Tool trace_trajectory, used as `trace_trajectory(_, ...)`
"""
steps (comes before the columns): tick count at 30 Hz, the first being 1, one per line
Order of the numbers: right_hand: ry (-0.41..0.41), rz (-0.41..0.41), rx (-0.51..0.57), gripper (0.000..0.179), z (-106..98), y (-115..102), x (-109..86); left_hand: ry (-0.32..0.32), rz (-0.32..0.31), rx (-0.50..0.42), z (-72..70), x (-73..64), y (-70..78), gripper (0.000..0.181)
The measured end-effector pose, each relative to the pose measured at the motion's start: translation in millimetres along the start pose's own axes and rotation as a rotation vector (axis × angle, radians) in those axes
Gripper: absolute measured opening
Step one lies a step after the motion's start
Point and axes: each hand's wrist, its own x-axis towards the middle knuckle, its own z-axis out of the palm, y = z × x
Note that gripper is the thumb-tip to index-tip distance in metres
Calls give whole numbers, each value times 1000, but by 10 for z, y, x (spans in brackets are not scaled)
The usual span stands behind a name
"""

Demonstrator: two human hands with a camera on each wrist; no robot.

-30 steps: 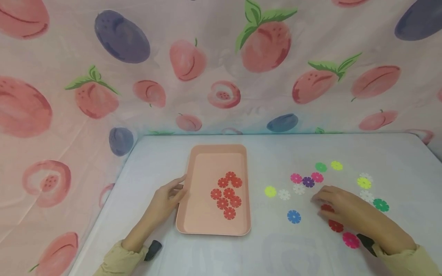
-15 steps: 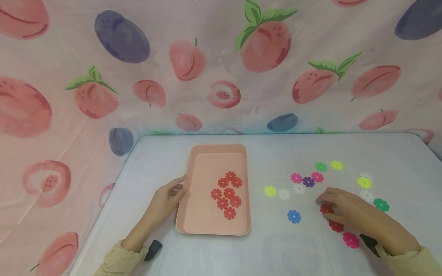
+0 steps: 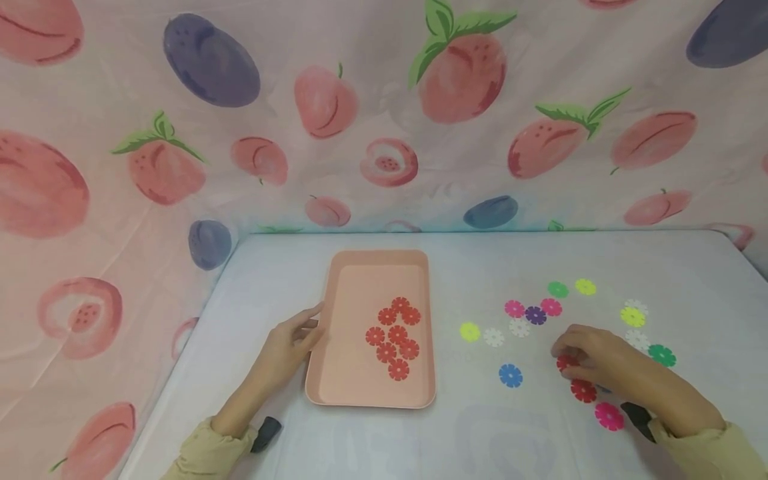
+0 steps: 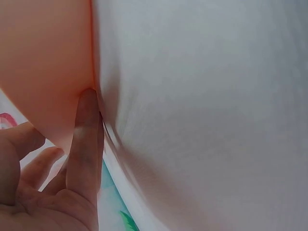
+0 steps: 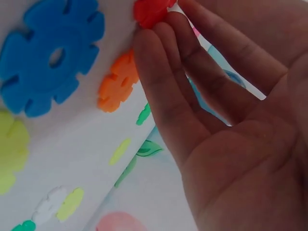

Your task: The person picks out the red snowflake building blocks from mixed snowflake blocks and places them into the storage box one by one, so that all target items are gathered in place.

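Observation:
My left hand (image 3: 287,350) holds the left side of a shallow pink tray (image 3: 429,267), thumb over the rim and straight fingertips against the outer wall in the left wrist view. Inside the tray lie several red notched snowflake discs (image 3: 397,335). My right hand (image 3: 609,363) is over the scattered discs on the right, pinching a red snowflake disc (image 3: 565,363) between thumb and fingers. In the right wrist view that red disc (image 5: 151,10) shows at the fingertips. Another red disc (image 3: 583,391) and a pink disc (image 3: 609,417) lie beside this hand.
A blue disc (image 3: 511,375) lies between tray and right hand. Beyond are yellow (image 3: 470,332), white (image 3: 494,337), purple (image 3: 536,315) and green (image 3: 558,289) discs. A dark green disc (image 3: 662,355) lies right of the hand. A fruit-print curtain (image 3: 384,120) borders the white table (image 3: 468,440).
My right hand has shifted slightly right, and its thumb and fingers have closed in on the red disc. My left hand and the tray have not moved.

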Motion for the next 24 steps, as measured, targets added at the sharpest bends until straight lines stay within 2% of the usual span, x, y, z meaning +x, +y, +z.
trace_trajectory(4, 11, 0, -5, 36, 9, -15, -17, 2, 2, 3, 0, 7, -7, 50)
trace_trajectory(11, 11, 47, -37, 39, 31, -70, -32, 2, -4, 0, 7, 10, -11, 50)
trace_trajectory(18, 61, 16, -79, 29, 63, -103, -48, -9, -18, -32, 8, 4, -1, 50)
trace_trajectory(21, 76, 13, -78, 25, 64, -117, -60, -3, -4, -18, 5, 3, -10, 50)
trace_trajectory(24, 58, 31, -51, 25, 52, -120, -68, 3, 11, 6, 2, 3, -19, 49)
